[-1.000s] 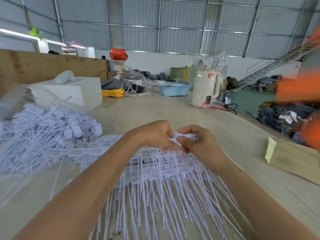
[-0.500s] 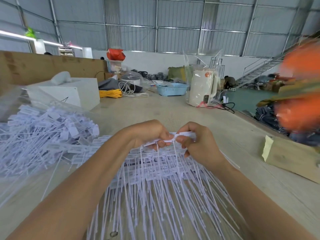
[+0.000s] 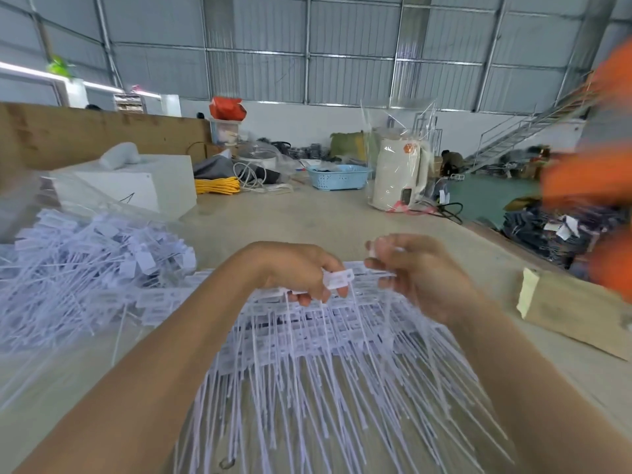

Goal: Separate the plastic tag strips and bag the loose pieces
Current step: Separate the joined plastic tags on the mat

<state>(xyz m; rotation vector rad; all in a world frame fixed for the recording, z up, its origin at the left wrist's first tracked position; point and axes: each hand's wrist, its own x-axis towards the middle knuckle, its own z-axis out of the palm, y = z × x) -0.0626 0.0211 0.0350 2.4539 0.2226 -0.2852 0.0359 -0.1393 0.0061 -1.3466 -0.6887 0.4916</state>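
A fan of joined white plastic tag strips (image 3: 328, 364) lies on the table under both forearms, tails pointing toward me. My left hand (image 3: 297, 268) holds a short strip of tags (image 3: 337, 280) by its heads, tails hanging down. My right hand (image 3: 410, 268), blurred, pinches a single white tag (image 3: 378, 249) a little to the right of and above that strip. At the left a clear plastic bag (image 3: 68, 268) holds a heap of loose tags.
A white box (image 3: 136, 189) stands behind the bag. A cardboard piece (image 3: 574, 313) with a yellow note lies at the right table edge. A wrapped white kettle (image 3: 398, 179), blue basket (image 3: 338, 176) and cables sit at the far end. A blurred orange-sleeved person (image 3: 595, 179) is at the right.
My hands, close together on one strip before, have pulled apart. The right hand has come away up and to the right with a tag; the left keeps the rest.
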